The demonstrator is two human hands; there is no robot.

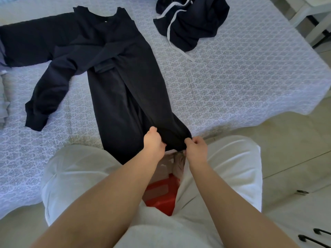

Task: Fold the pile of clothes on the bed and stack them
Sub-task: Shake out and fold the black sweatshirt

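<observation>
Both hands, the left hand (155, 140) and right hand (196, 147), are pinching the dark sweatshirt (123, 90) hem at the bed (232, 83) near edge; lifting evenly toward the collar should be keeping the fold square.

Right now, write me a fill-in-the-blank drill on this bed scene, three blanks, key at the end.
1. Both hands, left and right, pinch the near hem of the dark ____.
2. The crumpled navy garment at the far end has ____ drawstrings.
3. The sweatshirt lies spread out on the patterned ____.

Missing words: sweatshirt; white; bedspread
</observation>
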